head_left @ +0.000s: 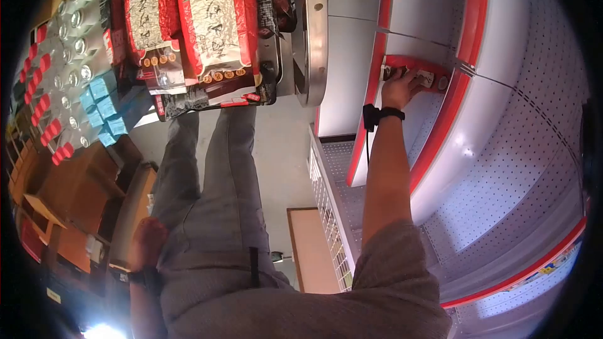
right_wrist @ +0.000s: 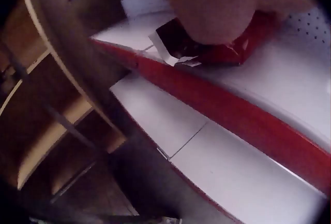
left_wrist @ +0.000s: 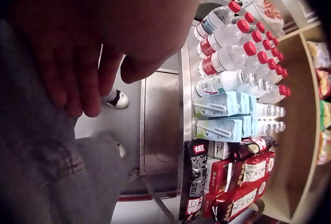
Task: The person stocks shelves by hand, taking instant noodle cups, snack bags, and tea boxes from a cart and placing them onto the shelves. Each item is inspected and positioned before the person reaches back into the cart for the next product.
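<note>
On the red-edged shelf at the right, my right hand [head_left: 401,90] grips a red package [head_left: 425,77] with cream labels. The right wrist view shows part of this red package [right_wrist: 243,45] beneath the hand [right_wrist: 214,12], close behind the shelf's red front strip; a pale folded end sticks out to one side. My palm hides much of the package there. Down by my thigh, my left hand [head_left: 148,242] hangs loose and holds nothing. Its relaxed fingers [left_wrist: 90,87] lie beside the grey trousers in the left wrist view.
A metal cart [head_left: 314,31] carries large red packs [head_left: 217,19], light blue cartons [left_wrist: 220,105] and several red-capped bottles [left_wrist: 227,61]. White shelves [head_left: 502,88] with perforated back panels curve along the right. A wire grid [head_left: 330,216] stands below them; wooden shelving [head_left: 81,182] is at left.
</note>
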`<state>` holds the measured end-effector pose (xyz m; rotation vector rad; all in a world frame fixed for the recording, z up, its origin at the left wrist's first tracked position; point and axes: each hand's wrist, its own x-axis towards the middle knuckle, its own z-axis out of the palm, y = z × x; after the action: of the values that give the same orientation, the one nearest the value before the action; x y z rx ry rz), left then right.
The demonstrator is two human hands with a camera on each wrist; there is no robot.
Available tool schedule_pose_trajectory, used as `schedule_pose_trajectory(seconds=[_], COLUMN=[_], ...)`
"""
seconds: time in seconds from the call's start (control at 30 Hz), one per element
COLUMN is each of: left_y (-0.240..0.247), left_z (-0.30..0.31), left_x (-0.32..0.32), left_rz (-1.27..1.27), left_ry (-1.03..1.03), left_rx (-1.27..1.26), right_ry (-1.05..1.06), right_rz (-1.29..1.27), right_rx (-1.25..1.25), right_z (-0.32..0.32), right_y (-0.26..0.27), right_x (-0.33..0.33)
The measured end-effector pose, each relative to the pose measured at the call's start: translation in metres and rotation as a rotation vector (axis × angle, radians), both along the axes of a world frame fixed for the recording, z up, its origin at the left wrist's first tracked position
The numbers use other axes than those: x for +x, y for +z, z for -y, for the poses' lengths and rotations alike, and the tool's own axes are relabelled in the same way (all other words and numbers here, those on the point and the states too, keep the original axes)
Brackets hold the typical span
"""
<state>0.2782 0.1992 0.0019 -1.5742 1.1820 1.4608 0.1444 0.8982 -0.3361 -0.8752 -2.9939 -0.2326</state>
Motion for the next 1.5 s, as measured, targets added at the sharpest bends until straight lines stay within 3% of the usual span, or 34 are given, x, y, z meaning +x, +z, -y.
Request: schedule_pose_trajectory(seconds=[0.2,0.27,0.4,0.47,0.73,0.8,0.83,0.87,0.9,0.93,1.0,1.03,1.07,1.17,1.23,1.3,1.33,1.37,1.43,1.5], left_y=[-0.003,-0.001,-0.003,-0.004,0.003,-0.001,-0.001,-0.001,-0.001,0.0,0.005,-0.003,-0.009,-0.009,-0.004,-0.005,-0.009,-0.014,-0.028,-0.029], left_z=[-0.004,-0.01,-0.013,-0.012,-0.007,0.001,0.003,0.006,0.01,0.011,0.008,0.014,0.021,0.021,0.021,0.031,0.039,0.049,0.077,0.102], left_x=[0.012,0.008,0.001,-0.002,0.0,0.01,0.012,0.009,0.003,-0.007,-0.023,-0.023,-0.02,-0.047,-0.067,-0.085,-0.093,-0.099,-0.106,-0.116], left_rz=[0.038,0.047,0.059,0.05,0.066,-0.055,-0.072,-0.087,-0.106,-0.137,-0.066,-0.112,-0.155,-0.228,-0.245,-0.253,-0.282,-0.311,-0.344,-0.372], left_ry=[0.021,0.03,0.046,0.053,0.035,0.184,0.19,0.139,0.084,0.078,0.12,0.127,0.135,0.139,0.141,0.136,0.162,0.188,0.186,0.196], left_rx=[-0.069,-0.056,-0.052,-0.052,-0.106,0.05,0.052,0.099,0.144,0.144,0.097,0.135,0.166,0.256,0.28,0.307,0.34,0.372,0.4,0.428], right_ry=[-0.042,0.017,0.198,-0.019,-0.023,0.002,-0.116,-0.121,-0.088,-0.18,-0.076,-0.005,-0.028,-0.021,0.536,0.035,-0.147,-0.149,0.162,-0.023], right_rz=[-0.023,-0.062,-0.089,0.034,-0.033,-0.104,-0.279,-0.329,-0.296,-0.179,-0.128,0.05,0.069,0.586,0.669,0.914,0.845,0.818,0.414,0.182], right_rx=[0.021,-0.168,-0.22,-0.27,-0.194,-0.4,-0.446,-0.32,-0.282,-0.495,-0.546,-0.56,-0.771,-1.049,-1.169,-1.406,-1.443,-1.44,-1.272,-1.211], right_z=[-0.007,-0.006,-0.002,-0.001,-0.031,-0.019,0.017,0.026,0.061,0.095,0.147,0.175,0.193,0.257,0.278,0.311,0.326,0.337,0.352,0.363], right_y=[-0.009,-0.003,0.013,0.021,-0.013,0.016,0.04,0.027,0.057,0.084,0.091,0.106,0.083,0.07,0.023,0.062,0.091,0.11,0.137,0.17], right_x=[-0.013,-0.015,-0.02,-0.027,-0.034,-0.033,-0.032,-0.012,-0.004,0.004,0.045,0.064,0.103,0.177,0.223,0.204,0.185,0.17,0.136,0.085])
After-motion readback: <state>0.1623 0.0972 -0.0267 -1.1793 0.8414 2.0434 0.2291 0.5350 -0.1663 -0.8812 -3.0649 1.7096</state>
